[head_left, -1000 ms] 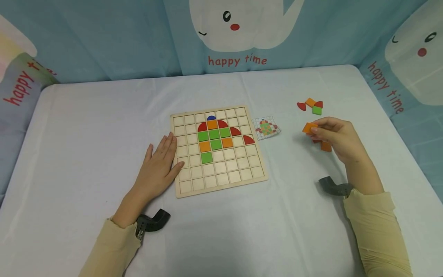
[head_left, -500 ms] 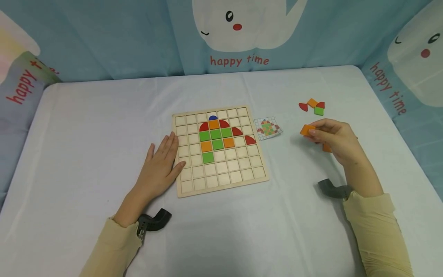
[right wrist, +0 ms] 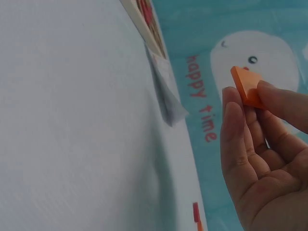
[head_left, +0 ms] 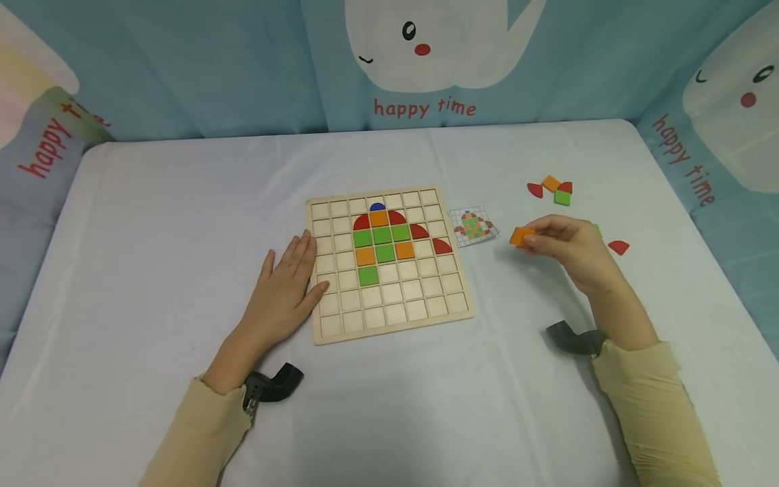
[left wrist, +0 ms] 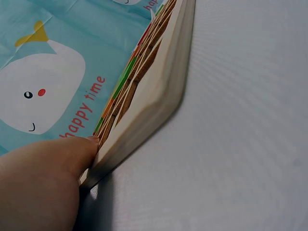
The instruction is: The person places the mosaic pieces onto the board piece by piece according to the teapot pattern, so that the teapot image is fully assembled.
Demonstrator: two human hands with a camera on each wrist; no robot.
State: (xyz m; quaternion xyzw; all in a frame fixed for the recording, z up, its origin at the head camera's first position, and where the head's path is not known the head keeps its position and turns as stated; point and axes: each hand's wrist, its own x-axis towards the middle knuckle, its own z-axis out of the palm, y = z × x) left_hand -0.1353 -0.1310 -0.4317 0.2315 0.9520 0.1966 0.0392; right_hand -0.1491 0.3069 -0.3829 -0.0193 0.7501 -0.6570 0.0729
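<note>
Between thumb and fingers, my right hand (head_left: 569,253) pinches an orange square tile (head_left: 521,236), held above the table to the right of the pattern card. The right wrist view shows the same orange tile (right wrist: 248,87) at the fingertips. My left hand (head_left: 280,291) lies flat with straight fingers along the left edge of the wooden grid board (head_left: 392,329), its thumb over the rim. Set in the board's cells are green squares, orange squares, red quarter-round pieces and a blue half-round piece (head_left: 377,206). Seen from the left wrist, the thumb (left wrist: 72,151) touches the board's edge.
A small printed pattern card (head_left: 473,226) with a curled corner lies just right of the board. Loose tiles, among them a green square (head_left: 562,197), lie at the back right. A red piece (head_left: 619,247) lies behind my right hand, with part of a green tile.
My right hand has moved left toward the card with the orange tile, uncovering a red piece and part of a green one behind it. The left hand stays on the board's edge.
</note>
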